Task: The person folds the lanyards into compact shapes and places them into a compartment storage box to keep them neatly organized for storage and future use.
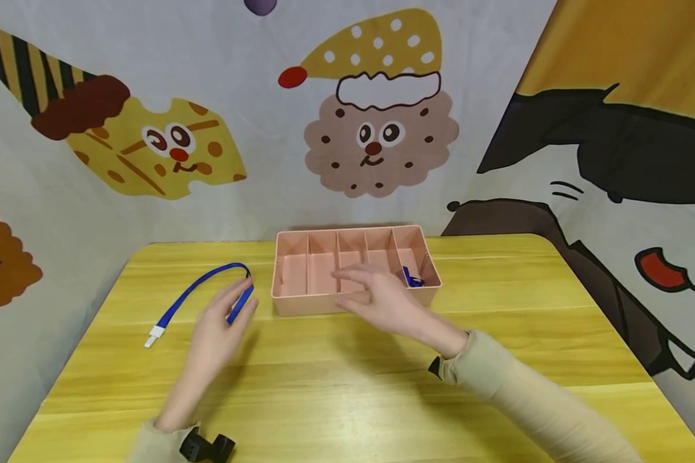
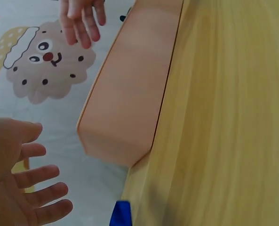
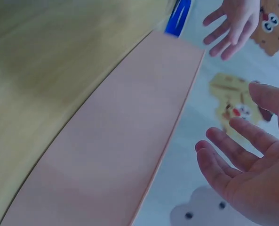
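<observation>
A blue lanyard (image 1: 199, 281) with a white clip (image 1: 156, 334) lies curved on the left of the table. My left hand (image 1: 217, 328) hovers over its right end, fingers spread and nothing gripped, as the left wrist view confirms. Part of the strap shows between thumb and fingers in the head view. A pink divided box (image 1: 307, 305) stands at the back middle. In front of and above its middle compartments is my right hand (image 1: 379, 299), fingers extended and loosely bent, holding nothing. Inside the rightmost compartment sits a small dark-blue item (image 1: 414, 281), partly hidden by the front wall.
The yellow wood-grain table (image 1: 336, 392) carries the box near its back edge. Behind it hangs a white cloth (image 1: 266, 148) printed with cartoon food figures. A black wrist device (image 1: 207, 447) is strapped over the left sleeve.
</observation>
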### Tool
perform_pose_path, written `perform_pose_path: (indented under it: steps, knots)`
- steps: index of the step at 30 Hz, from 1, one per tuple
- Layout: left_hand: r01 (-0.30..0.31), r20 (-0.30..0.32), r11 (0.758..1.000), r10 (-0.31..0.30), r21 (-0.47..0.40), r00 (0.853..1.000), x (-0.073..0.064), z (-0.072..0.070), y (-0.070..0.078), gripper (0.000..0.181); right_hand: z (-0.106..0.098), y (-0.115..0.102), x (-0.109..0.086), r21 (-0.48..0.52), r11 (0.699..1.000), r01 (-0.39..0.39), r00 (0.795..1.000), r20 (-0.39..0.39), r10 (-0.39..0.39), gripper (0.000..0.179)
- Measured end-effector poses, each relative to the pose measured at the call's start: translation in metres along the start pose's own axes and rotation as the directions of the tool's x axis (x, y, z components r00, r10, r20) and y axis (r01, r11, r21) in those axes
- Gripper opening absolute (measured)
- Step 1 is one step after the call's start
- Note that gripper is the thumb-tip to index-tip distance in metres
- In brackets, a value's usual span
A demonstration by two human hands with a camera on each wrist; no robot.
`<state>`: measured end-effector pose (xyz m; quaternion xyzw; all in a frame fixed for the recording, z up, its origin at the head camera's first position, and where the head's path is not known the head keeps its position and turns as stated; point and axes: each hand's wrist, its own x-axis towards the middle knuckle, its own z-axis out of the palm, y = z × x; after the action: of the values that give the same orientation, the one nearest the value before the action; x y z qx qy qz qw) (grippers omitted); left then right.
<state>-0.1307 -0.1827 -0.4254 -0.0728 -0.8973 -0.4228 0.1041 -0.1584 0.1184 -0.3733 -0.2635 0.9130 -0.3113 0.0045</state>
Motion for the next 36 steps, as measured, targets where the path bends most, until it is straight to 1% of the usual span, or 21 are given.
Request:
perform_pose_path:
  steps: [3,5,9,12,17,20,24,27,30,32,36]
  knots:
    - [-0.026,-0.023,0.999,0.027,0.027,0.999,-0.006,-0.009,-0.005,0.042,0.011,-0.013,-0.002,-0.013,0.998,0.068,0.998,0.008,-0.068,0.046]
    - [-0.035,-0.029,0.998,0.036,0.045,0.999,-0.009,-0.016,-0.009,0.042,0.019,-0.023,-0.004,-0.008,0.995,0.095,0.995,0.030,-0.094,0.047]
    - [-0.067,-0.062,0.992,0.074,0.103,0.995,-0.017,-0.029,-0.019,0.042,0.035,-0.042,-0.006,0.006,0.996,0.094,0.991,0.093,-0.094,0.050]
    - [-0.067,-0.087,0.989,0.079,0.134,0.993,-0.023,-0.038,-0.030,0.042,0.047,-0.053,-0.006,-0.016,0.993,0.117,0.984,0.136,-0.114,0.051]
    - [-0.024,-0.080,0.987,0.037,0.161,0.996,-0.029,-0.052,-0.049,0.043,0.066,-0.063,-0.004,-0.073,0.985,0.159,0.971,0.190,-0.142,0.049]
    - [-0.018,-0.069,0.981,0.032,0.191,0.997,-0.031,-0.058,-0.061,0.043,0.076,-0.063,-0.002,-0.102,0.982,0.156,0.968,0.212,-0.132,0.049]
    - [-0.005,-0.052,0.975,0.017,0.224,0.998,-0.031,-0.065,-0.074,0.042,0.088,-0.060,0.003,-0.147,0.975,0.166,0.967,0.220,-0.132,0.048]
    - [0.028,-0.028,0.970,-0.022,0.242,0.999,-0.027,-0.071,-0.083,0.044,0.097,-0.061,0.010,-0.181,0.968,0.173,0.966,0.225,-0.130,0.048]
    - [0.064,-0.002,0.966,-0.065,0.250,0.998,-0.022,-0.077,-0.093,0.048,0.105,-0.067,0.018,-0.215,0.963,0.161,0.963,0.248,-0.105,0.049]
    - [0.079,0.016,0.963,-0.086,0.259,0.996,-0.019,-0.079,-0.099,0.051,0.111,-0.072,0.026,-0.245,0.956,0.163,0.956,0.279,-0.092,0.050]
    - [0.101,0.071,0.954,-0.126,0.283,0.989,-0.011,-0.082,-0.109,0.055,0.123,-0.082,0.041,-0.315,0.931,0.183,0.934,0.353,-0.064,0.054]
